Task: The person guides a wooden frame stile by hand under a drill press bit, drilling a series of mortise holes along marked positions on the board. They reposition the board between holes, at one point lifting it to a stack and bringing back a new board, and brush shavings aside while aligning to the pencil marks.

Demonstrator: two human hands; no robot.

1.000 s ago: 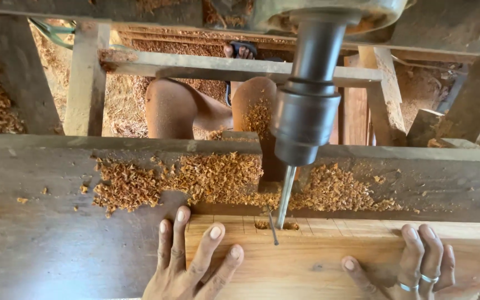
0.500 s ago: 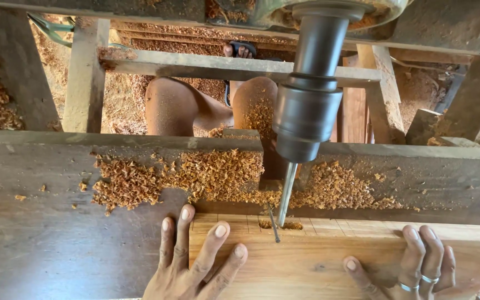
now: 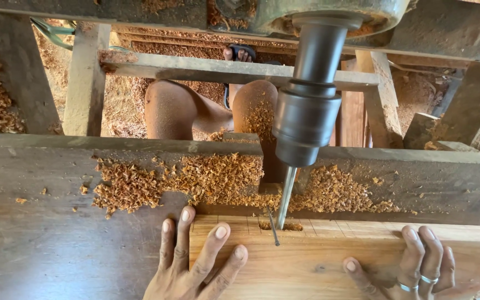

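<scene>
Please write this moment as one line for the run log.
left hand flat on plank | right hand flat on plank | drill bit at slot | shavings behind

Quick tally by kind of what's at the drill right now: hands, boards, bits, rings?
Hands on the board: 2, left hand and right hand
Pale boards under the drill: 1
Drill bits: 1
Rings on the right hand: 2
Total: 6

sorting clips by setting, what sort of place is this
Most likely a rough woodworking shop. A drill bit bores into a pale plank held flat by the left hand and right hand, with wood shavings heaped on the bench.
</scene>
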